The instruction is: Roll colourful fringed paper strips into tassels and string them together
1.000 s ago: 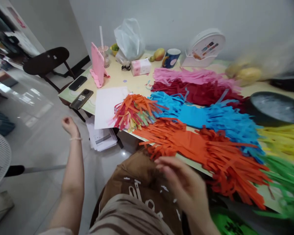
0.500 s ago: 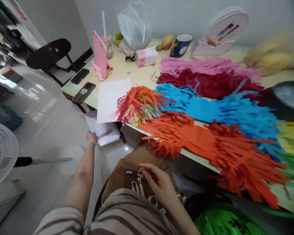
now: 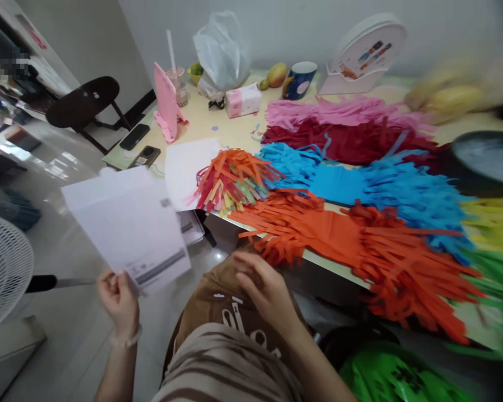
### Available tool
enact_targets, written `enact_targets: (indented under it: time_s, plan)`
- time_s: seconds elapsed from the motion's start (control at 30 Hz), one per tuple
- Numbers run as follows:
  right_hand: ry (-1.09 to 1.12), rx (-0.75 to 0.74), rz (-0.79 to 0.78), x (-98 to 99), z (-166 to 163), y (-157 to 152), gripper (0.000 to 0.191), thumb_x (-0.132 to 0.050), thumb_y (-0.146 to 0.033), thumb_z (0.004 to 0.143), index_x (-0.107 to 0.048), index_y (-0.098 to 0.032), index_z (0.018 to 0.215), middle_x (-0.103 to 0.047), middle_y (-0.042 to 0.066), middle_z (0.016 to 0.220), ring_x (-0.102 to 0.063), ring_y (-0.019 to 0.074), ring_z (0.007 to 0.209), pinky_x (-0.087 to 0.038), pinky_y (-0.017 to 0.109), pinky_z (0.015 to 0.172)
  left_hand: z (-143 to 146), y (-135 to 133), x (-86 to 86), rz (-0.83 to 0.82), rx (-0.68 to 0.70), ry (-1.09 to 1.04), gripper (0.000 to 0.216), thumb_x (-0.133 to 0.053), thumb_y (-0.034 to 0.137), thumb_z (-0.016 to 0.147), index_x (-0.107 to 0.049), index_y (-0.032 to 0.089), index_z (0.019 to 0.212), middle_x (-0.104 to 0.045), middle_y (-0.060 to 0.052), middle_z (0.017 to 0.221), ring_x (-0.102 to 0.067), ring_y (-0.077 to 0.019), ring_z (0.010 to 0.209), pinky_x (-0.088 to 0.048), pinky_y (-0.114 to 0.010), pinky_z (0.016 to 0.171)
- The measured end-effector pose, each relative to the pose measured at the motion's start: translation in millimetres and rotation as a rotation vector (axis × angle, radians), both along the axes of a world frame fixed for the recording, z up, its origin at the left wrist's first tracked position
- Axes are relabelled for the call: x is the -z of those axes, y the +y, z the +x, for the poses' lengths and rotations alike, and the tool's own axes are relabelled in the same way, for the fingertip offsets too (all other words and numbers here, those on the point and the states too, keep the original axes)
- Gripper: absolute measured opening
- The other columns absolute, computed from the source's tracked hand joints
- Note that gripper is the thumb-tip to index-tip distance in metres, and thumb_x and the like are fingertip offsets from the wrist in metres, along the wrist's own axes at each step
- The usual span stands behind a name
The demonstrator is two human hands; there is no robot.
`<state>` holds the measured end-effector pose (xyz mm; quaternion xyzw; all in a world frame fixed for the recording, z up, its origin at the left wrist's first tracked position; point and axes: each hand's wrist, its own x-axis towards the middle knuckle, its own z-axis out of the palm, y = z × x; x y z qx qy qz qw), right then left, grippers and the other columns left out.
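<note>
My left hand (image 3: pixel 119 298) pinches the lower edge of a white printed sheet of paper (image 3: pixel 121 223), held up left of the table's edge. A grey band and small print show along its bottom. Above my lap hangs my right hand (image 3: pixel 266 293), fingers loosely bent and apart, holding nothing. Nearest to it on the table edge lies an orange fringed paper bundle (image 3: pixel 335 231). A multicoloured paper-strip tassel (image 3: pixel 235 181) rests partly on another white sheet (image 3: pixel 182 173). Behind are blue (image 3: pixel 339 184), dark red (image 3: pixel 352 142) and pink (image 3: pixel 343 113) fringed bundles.
Under the table more papers (image 3: pixel 191 228) lie stacked. Two phones (image 3: pixel 134 137), a pink stand (image 3: pixel 166 106), a tissue pack (image 3: pixel 243 100) and a mug (image 3: pixel 299 81) are on the table. A white fan (image 3: pixel 4 273) stands at left, a green bag (image 3: pixel 385 374) at lower right.
My left hand has come up from the paper stack below the table with a white sheet in it. My right hand stays over my lap, slightly raised.
</note>
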<state>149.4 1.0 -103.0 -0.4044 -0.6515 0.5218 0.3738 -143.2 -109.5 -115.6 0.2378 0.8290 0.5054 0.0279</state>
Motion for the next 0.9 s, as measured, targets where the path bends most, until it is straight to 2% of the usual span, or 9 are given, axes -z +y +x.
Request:
enact_targets:
  time_s: [0.1,0.17,0.23,0.33,0.4,0.47,0.57,0.7,0.9]
  plan:
    - [0.161,0.112,-0.084,0.0,18,15,0.051,-0.069,-0.045,0.085,-0.059,-0.023,0.130,-0.065,0.012,0.133,-0.062,0.0271,0.123,-0.051,0.043,0.104,64,12,5.6,-0.011,0.340,-0.200,0.027,-0.060,0.049,0.088,-0.050,0.026,0.099,-0.053,0.003,0.071,-0.058,-0.0158,0.065,-0.048,-0.026,0.060]
    - [0.234,0.199,-0.174,3.6,39,19,0.048,-0.068,-0.051,0.084,-0.062,-0.023,0.123,-0.071,0.011,0.122,-0.069,0.0267,0.109,-0.057,0.041,0.093,100,31,11.9,-0.029,0.600,-0.378,0.026,-0.058,0.048,0.090,-0.051,0.026,0.100,-0.061,0.001,0.075,-0.062,-0.0174,0.069,-0.051,-0.027,0.063]
    - [0.218,0.361,-0.212,8.0,63,17,0.040,-0.065,-0.054,0.086,-0.067,-0.022,0.110,-0.076,0.010,0.108,-0.072,0.0257,0.096,-0.059,0.038,0.084,127,57,14.5,-0.006,0.786,-0.471,0.031,-0.057,0.046,0.092,-0.050,0.026,0.115,-0.068,-0.002,0.087,-0.066,-0.0185,0.078,-0.054,-0.030,0.071]
    - [0.124,0.521,-0.181,13.5,92,6,0.036,-0.065,-0.055,0.086,-0.071,-0.021,0.098,-0.077,0.009,0.100,-0.071,0.0254,0.091,-0.058,0.037,0.081,148,101,6.4,0.117,0.986,-0.401,0.053,-0.056,0.041,0.094,-0.036,0.029,0.141,-0.063,-0.011,0.124,-0.067,-0.0196,0.097,-0.054,-0.035,0.086]
    - [0.091,0.549,-0.172,16.4,100,-1,0.038,-0.066,-0.056,0.084,-0.072,-0.020,0.096,-0.077,0.009,0.098,-0.071,0.0255,0.089,-0.058,0.036,0.079,155,126,-5.1,0.145,1.099,-0.250,0.055,-0.056,0.037,0.095,-0.035,0.029,0.145,-0.053,-0.013,0.141,-0.063,-0.0212,0.108,-0.052,-0.036,0.091]
    - [0.090,0.575,-0.181,19.2,100,-7,0.042,-0.066,-0.057,0.083,-0.073,-0.018,0.097,-0.077,0.009,0.096,-0.070,0.0258,0.087,-0.057,0.036,0.077,161,144,-17.5,0.101,1.160,-0.075,0.047,-0.056,0.033,0.095,-0.044,0.026,0.140,-0.055,-0.012,0.136,-0.061,-0.0214,0.108,-0.050,-0.035,0.090]
    - [0.098,0.611,-0.198,22.2,94,-11,0.044,-0.065,-0.057,0.083,-0.073,-0.017,0.099,-0.077,0.010,0.096,-0.070,0.0266,0.088,-0.057,0.035,0.076,169,159,-33.5,0.066,1.129,0.089,0.035,-0.054,0.030,0.095,-0.049,0.020,0.129,-0.061,-0.010,0.117,-0.061,-0.0195,0.094,-0.049,-0.033,0.084]
    - [0.091,0.589,-0.171,20.8,91,-10,0.040,-0.063,-0.052,0.087,-0.074,-0.018,0.104,-0.077,0.010,0.102,-0.071,0.0270,0.094,-0.056,0.036,0.082,175,167,-51.4,0.026,1.130,0.239,0.035,-0.053,0.026,0.094,-0.047,0.020,0.127,-0.059,-0.009,0.119,-0.059,-0.0211,0.101,-0.046,-0.034,0.089]
    - [0.053,0.581,-0.154,16.0,93,-9,0.041,-0.060,-0.051,0.090,-0.072,-0.017,0.110,-0.077,0.010,0.106,-0.072,0.0271,0.095,-0.056,0.035,0.081,174,174,-64.9,-0.076,1.184,0.105,0.016,-0.054,0.028,0.093,-0.045,0.021,0.105,-0.054,-0.001,0.095,-0.054,-0.0158,0.084,-0.042,-0.028,0.080]
